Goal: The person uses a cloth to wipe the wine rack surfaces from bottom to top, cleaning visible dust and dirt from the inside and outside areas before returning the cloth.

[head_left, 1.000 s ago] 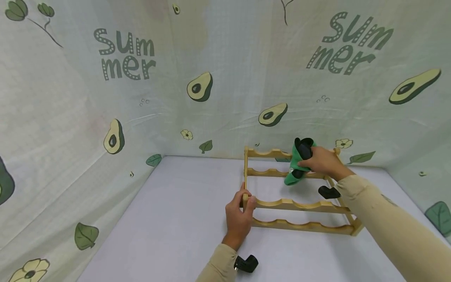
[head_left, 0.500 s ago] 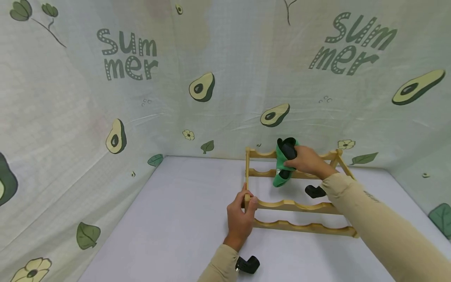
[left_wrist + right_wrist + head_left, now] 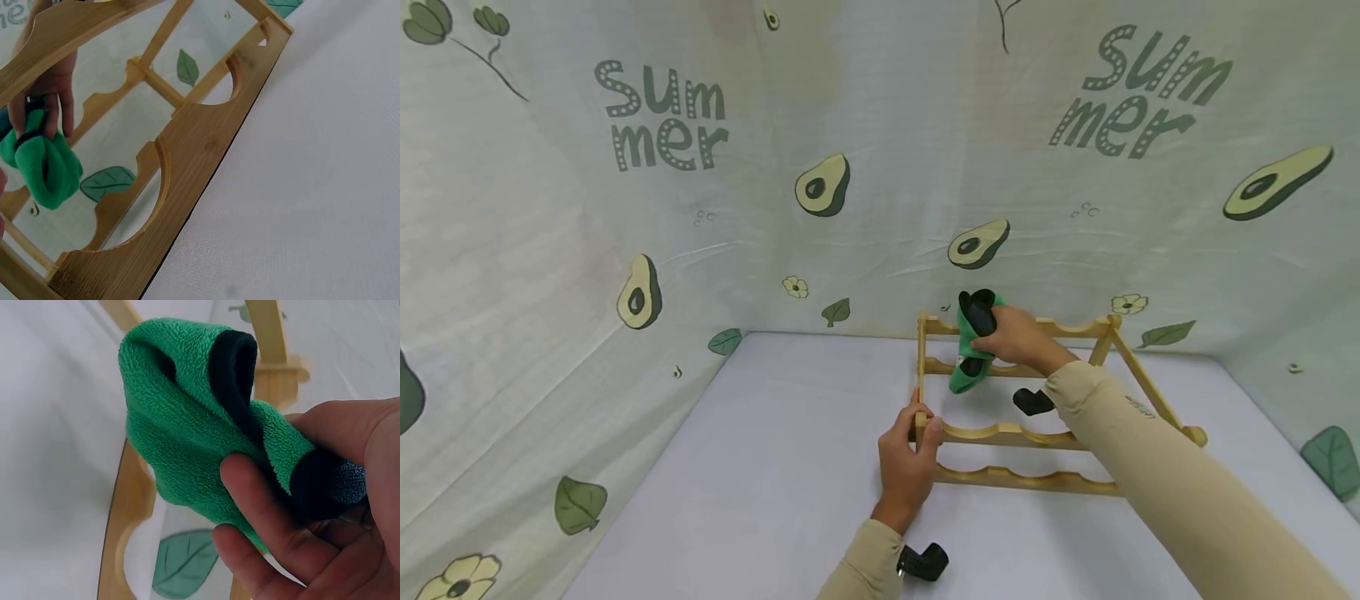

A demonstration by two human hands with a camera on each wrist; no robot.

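The right hand [image 3: 1018,337] has its fingers bent firmly round a green cloth [image 3: 966,382], between thumb and fingertips. In the head view the cloth stands almost upright by the 2 rear rails of the rack [image 3: 1003,435], near its left end; I cannot tell whether it touches them. Its long axis is steep: the dark end points up, leaning slightly right, and the green end points down. The right wrist view shows it folded, its free part slanting up and left from the hand.

The left hand [image 3: 906,467] grips the rack's front left corner, thumb on the near side. The rack's long axis runs left to right across the table [image 3: 737,467], with 2 scalloped rails in front and 2 behind.
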